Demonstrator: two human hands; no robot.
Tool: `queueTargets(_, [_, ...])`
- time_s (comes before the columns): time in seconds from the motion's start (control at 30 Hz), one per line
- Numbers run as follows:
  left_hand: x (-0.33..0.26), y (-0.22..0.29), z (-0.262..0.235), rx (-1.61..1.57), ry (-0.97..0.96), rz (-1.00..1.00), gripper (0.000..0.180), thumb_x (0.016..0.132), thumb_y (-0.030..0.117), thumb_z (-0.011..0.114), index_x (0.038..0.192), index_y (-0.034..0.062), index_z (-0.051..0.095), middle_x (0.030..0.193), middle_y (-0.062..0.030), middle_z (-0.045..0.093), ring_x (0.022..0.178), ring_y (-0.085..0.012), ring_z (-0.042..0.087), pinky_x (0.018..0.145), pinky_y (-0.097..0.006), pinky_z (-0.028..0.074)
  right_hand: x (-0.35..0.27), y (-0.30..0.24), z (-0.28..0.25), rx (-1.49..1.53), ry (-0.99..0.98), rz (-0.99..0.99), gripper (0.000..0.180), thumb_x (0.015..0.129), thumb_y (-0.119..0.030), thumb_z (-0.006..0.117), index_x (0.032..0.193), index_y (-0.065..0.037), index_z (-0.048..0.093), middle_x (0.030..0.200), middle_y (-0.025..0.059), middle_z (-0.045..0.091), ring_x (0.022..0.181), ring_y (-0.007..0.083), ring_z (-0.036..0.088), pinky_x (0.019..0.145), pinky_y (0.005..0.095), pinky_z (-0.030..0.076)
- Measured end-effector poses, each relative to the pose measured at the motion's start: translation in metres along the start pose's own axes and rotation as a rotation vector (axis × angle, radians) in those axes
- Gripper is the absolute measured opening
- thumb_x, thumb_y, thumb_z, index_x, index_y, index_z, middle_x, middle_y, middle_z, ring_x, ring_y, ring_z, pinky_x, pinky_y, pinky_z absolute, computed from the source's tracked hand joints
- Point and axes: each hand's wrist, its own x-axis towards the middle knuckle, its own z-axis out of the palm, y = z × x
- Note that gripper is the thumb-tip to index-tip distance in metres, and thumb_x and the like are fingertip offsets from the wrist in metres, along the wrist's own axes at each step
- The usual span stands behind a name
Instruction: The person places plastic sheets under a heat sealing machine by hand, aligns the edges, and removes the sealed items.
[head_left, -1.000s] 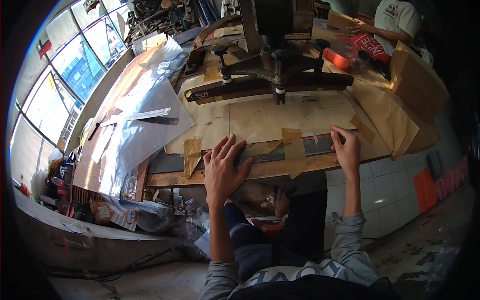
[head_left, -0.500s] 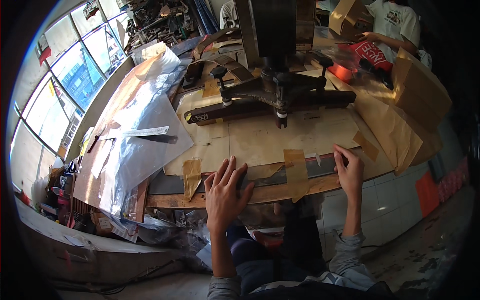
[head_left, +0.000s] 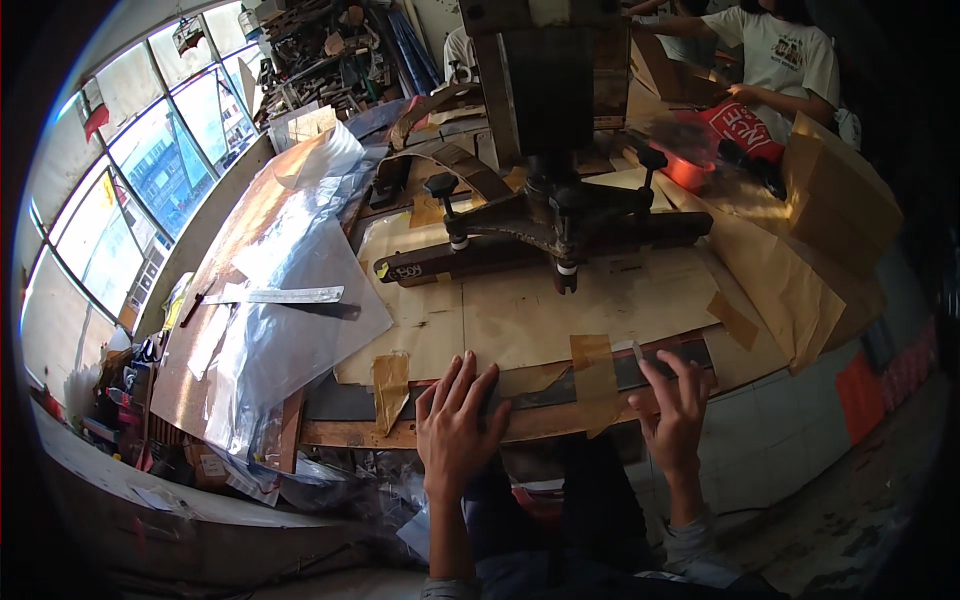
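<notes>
My left hand [head_left: 459, 430] lies with its fingers stretched out on the front edge of a tan sheet [head_left: 520, 325], beside a strip of brown tape [head_left: 391, 392]. My right hand [head_left: 674, 420] is over the dark strip [head_left: 520, 402] along the table front, its fingers apart and no object visible in it. Its index finger points toward a small whitish tab [head_left: 638, 352], close to a second brown tape strip [head_left: 594, 380]. I cannot tell whether the fingertip touches the tab. Above the sheet stands a dark press head [head_left: 560, 225] with a long black bar [head_left: 470, 258].
On the left, clear plastic sheeting [head_left: 310, 290] carries a steel ruler [head_left: 285, 295]. Brown wrapping paper [head_left: 770, 265] and a red bag [head_left: 745, 130] are at the right. A person [head_left: 785, 60] handles cardboard at the far right. The table's wooden edge [head_left: 350, 433] is nearest me.
My right hand has moved left and its pinched fingers have spread. My left hand stays on the sheet's edge. The whole view has shifted slightly, with the table now lower in the picture.
</notes>
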Motion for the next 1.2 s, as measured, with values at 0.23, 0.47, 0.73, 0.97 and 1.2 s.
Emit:
queueTargets(0.23, [-0.024,0.008,0.017,-0.023,0.260,0.021,0.026,0.082,0.022,0.064,0.105,0.0103,0.064,0.119,-0.0028,0.063,0.113,-0.0156,0.057,0.102,-0.039,0.031,-0.010,0.010,0.024,0.051,0.153,-0.117,0.052,0.097,-0.044,0.032,0.106,-0.006,0.066,0.106,0.0081,0.062,0.099,0.0240,0.060,0.093,0.0431,0.036])
queueTargets(0.47, [-0.030,-0.002,0.058,0.139,0.625,0.058,0.043,0.097,0.032,0.032,0.084,0.0173,0.071,0.093,0.0061,0.071,0.089,-0.0072,0.066,0.087,-0.029,0.031,-0.013,0.012,0.043,-0.025,0.337,-0.147,0.051,0.096,-0.034,0.026,0.099,-0.008,0.070,0.099,0.0048,0.067,0.093,0.0207,0.063,0.087,0.0375,0.038])
queueTargets(0.73, [-0.030,-0.005,0.068,0.159,0.698,0.097,0.045,0.095,0.029,0.030,0.085,0.0197,0.072,0.090,0.0076,0.072,0.085,-0.0050,0.066,0.087,-0.028,0.030,-0.018,0.016,0.048,-0.058,0.359,-0.137,0.049,0.094,-0.026,0.026,0.095,-0.005,0.070,0.096,0.0069,0.068,0.091,0.0229,0.062,0.088,0.0402,0.037])
queueTargets(0.97, [-0.029,-0.003,0.067,0.161,0.712,0.108,0.050,0.099,0.030,0.028,0.079,0.0166,0.071,0.086,0.0035,0.072,0.079,-0.0114,0.067,0.084,-0.031,0.034,-0.017,0.014,0.049,-0.058,0.362,-0.129,0.050,0.093,-0.025,0.026,0.093,-0.004,0.070,0.094,0.0070,0.068,0.090,0.0225,0.061,0.089,0.0402,0.036])
queueTargets(1.2, [-0.033,-0.007,0.070,0.165,0.726,0.110,0.045,0.095,0.028,0.030,0.082,0.0182,0.073,0.086,0.0054,0.072,0.079,-0.0071,0.066,0.087,-0.029,0.031,-0.016,0.014,0.049,-0.046,0.379,-0.125,0.050,0.092,-0.026,0.026,0.092,-0.004,0.071,0.092,0.0068,0.068,0.088,0.0217,0.061,0.090,0.0395,0.035])
